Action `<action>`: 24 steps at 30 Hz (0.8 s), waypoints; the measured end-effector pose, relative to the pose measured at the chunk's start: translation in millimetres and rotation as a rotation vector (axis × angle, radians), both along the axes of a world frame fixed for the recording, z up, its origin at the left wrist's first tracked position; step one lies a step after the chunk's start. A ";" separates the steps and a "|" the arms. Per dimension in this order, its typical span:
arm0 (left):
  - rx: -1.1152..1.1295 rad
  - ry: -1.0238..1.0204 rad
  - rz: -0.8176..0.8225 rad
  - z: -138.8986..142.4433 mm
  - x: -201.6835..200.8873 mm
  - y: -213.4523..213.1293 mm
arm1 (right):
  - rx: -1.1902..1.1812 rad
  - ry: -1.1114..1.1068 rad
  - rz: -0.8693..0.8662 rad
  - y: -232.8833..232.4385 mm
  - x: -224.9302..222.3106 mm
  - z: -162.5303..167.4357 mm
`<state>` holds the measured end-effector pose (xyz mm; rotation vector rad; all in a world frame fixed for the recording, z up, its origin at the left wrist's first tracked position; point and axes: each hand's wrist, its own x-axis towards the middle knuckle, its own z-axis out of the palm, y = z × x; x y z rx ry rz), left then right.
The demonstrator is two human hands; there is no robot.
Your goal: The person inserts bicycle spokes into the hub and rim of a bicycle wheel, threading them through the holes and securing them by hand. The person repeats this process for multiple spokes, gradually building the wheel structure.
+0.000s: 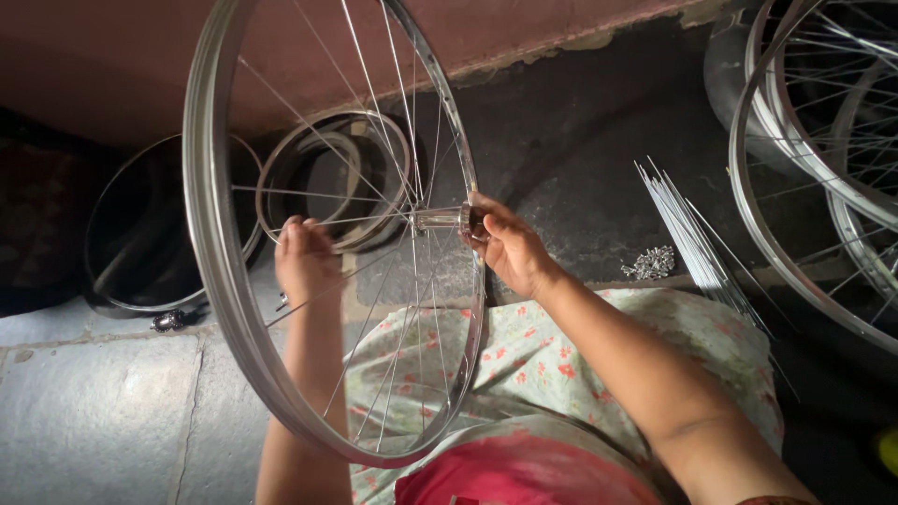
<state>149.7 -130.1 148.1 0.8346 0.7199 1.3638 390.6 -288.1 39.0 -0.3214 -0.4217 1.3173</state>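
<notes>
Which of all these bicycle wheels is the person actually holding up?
The upright spoked wheel in the middle: the right hand grips its hub and the left hand reaches through its spokes. The other wheels sit untouched at the right.

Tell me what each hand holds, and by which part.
Both hold the wheel. The right hand grips the hub at its end. The left hand reaches in among the spokes beside the hub; its exact grip cannot be told.

Silver wheel [217,281], floral green cloth [524,355]
</notes>
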 end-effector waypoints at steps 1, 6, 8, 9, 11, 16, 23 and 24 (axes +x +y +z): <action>-0.044 0.033 0.003 1.1 -7.4 0.6 | -0.010 -0.014 0.017 1.2 -1.5 -2.4; -0.094 0.119 -0.023 15.1 -17.5 1.6 | -0.006 -0.041 -0.004 13.0 1.8 -10.4; 0.132 0.221 0.015 25.8 -6.9 0.1 | -0.029 -0.122 -0.016 15.6 9.7 -10.7; 0.243 0.271 0.036 33.7 -0.4 -0.9 | -0.048 -0.185 -0.014 16.2 13.4 -9.6; 0.456 0.302 0.085 53.4 17.7 0.6 | -0.083 -0.317 -0.005 14.9 17.3 -5.9; 0.633 0.571 0.400 101.9 45.4 -10.2 | -0.063 -0.410 0.009 -2.6 14.9 -2.0; 1.156 1.571 0.988 85.8 58.7 -21.2 | -0.002 -0.305 0.013 -22.2 3.0 -18.4; 1.175 1.620 0.955 81.3 63.0 -21.9 | -0.004 -0.314 0.012 -24.5 3.9 -18.8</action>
